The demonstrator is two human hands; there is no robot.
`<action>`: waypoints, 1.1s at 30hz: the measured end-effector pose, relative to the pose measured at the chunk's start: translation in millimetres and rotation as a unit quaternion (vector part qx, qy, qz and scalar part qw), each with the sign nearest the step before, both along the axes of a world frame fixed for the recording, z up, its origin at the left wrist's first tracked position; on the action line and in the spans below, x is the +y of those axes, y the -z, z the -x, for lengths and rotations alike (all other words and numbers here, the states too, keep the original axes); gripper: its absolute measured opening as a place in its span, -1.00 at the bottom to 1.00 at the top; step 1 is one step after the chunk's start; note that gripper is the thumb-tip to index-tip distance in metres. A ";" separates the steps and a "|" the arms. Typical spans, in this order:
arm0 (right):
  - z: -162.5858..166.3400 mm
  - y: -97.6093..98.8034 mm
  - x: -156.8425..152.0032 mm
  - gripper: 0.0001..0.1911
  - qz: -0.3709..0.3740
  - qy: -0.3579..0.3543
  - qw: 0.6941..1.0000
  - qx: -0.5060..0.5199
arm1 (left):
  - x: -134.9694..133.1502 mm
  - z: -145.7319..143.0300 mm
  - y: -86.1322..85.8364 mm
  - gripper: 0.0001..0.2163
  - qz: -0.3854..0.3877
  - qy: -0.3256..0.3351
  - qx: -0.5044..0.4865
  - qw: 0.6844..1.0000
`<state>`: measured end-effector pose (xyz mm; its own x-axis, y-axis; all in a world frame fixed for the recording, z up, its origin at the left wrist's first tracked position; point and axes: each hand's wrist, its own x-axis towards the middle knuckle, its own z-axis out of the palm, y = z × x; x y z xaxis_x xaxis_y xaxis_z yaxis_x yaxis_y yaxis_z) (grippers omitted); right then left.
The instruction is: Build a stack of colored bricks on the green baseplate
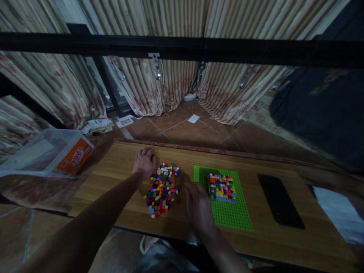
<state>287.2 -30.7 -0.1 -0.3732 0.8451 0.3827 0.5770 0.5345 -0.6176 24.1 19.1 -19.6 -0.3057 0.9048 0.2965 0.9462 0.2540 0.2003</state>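
A heap of small multicoloured toy bricks (162, 189) lies loose on the wooden table. At its upper left edge my left hand (144, 163) rests on the wood with its fingers curled in; no brick shows in it. Between the heap and the green baseplate (231, 218) is my right hand (198, 204), its fingers bent together and pointing at the heap. Whatever its fingertips hold, if anything, is hidden. On the baseplate sits a built block of multicoloured bricks (222, 187), several rows wide, just right of my right hand.
A black phone-like slab (280, 201) lies right of the baseplate, with a white sheet (339, 212) at the table's right end. A clear plastic bin (51, 151) with an orange label stands left. Beyond are a dark rail (182, 47), curtains and a dark-clothed person (321, 110).
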 end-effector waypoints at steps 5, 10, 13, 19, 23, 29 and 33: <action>20.7 11.1 31.5 -0.71 0.023 -0.013 0.997 -0.075 | 0.2 0.1 2.3 -0.67 -0.002 -0.008 -0.004 1.000; 23.2 14.5 40.2 -0.73 0.054 -0.034 0.993 -0.095 | 0.3 -0.2 2.0 -0.69 -0.004 -0.008 -0.005 1.000; 18.5 8.0 31.3 -0.74 0.059 -0.045 0.995 -0.062 | -0.1 0.0 0.9 -0.70 -0.006 -0.005 -0.009 1.000; -16.7 -10.7 -8.8 -0.77 0.124 -0.015 0.989 0.073 | 0.7 2.8 3.2 -0.67 -0.008 0.002 0.000 1.000; -54.5 -8.7 -30.2 -0.80 0.201 0.068 0.969 0.127 | 1.6 4.1 4.4 -0.67 -0.011 0.005 0.000 1.000; -90.1 1.6 -23.9 -0.71 0.229 0.186 0.941 0.166 | 1.2 3.4 1.3 -0.66 -0.008 0.008 -0.002 1.000; -91.2 -6.9 -6.7 -0.74 0.154 0.185 0.962 0.126 | 1.4 4.1 1.7 -0.64 -0.004 0.010 -0.004 1.000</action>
<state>378.4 -37.4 6.8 0.0473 0.9902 0.1315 0.5039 0.0900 -0.8591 20.1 20.5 -21.3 -0.2906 0.9082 0.3011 0.9493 0.2342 0.2096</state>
